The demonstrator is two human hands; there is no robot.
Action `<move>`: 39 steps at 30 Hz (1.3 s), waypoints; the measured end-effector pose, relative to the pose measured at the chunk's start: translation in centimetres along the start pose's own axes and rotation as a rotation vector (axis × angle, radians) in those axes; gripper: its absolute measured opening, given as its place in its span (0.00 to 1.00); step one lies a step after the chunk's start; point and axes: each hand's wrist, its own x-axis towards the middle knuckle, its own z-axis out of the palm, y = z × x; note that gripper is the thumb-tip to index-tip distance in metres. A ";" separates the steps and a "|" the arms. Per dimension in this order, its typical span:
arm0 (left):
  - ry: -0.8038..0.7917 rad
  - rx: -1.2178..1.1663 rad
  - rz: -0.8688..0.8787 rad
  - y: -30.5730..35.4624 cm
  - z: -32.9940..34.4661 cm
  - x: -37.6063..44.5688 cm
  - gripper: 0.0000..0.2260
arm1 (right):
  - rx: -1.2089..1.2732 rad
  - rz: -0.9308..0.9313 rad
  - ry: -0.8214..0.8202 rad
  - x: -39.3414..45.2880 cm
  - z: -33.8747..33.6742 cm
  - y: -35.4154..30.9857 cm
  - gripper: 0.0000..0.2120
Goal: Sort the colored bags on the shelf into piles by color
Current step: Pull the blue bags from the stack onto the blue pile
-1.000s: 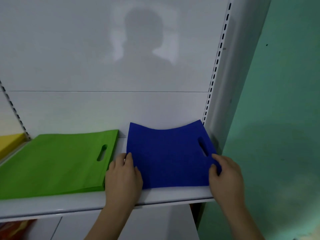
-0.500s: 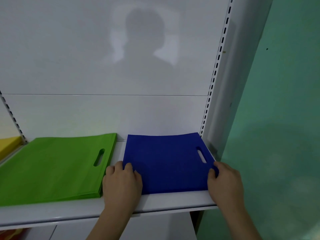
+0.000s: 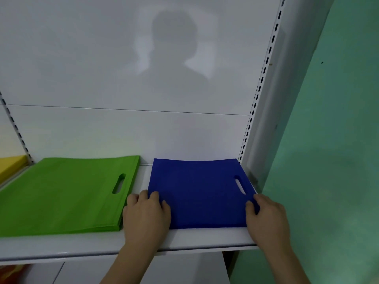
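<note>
On the white shelf, hard against its right-hand slotted upright, one blue bag lies flat, its slot handle toward that upright. The left hand rests on the bag's near left corner, fingers curled over the edge; whether they pinch the fabric cannot be told. The right hand grips the near right corner, thumb on top of the fabric. Further left of the upright, apart from the blue bag, sits one pile of green bags, its count unclear. Beyond it shows one yellow edge.
</note>
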 end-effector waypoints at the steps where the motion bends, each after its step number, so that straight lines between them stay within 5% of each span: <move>1: -0.004 0.008 0.003 0.1 -0.1 0.0 0.07 | 0.001 0.010 -0.011 0.0 -0.1 0.0 0.05; 6: 0.013 0.039 -0.012 0.7 -1.8 -0.1 0.14 | -0.040 0.063 -0.133 0.4 -0.9 0.2 0.20; 13: 0.157 -0.106 -0.029 2.3 -6.0 -2.4 0.20 | 0.160 -0.158 0.006 -0.8 -2.0 -2.1 0.21; 18: 0.193 -0.074 -0.073 0.3 -8.2 -6.1 0.21 | 0.311 -0.247 -0.077 -2.7 -0.8 -4.9 0.23; 39: 0.245 0.169 -0.421 -24.8 -24.3 -18.3 0.21 | 0.557 -0.695 -0.281 -19.1 3.3 -32.7 0.21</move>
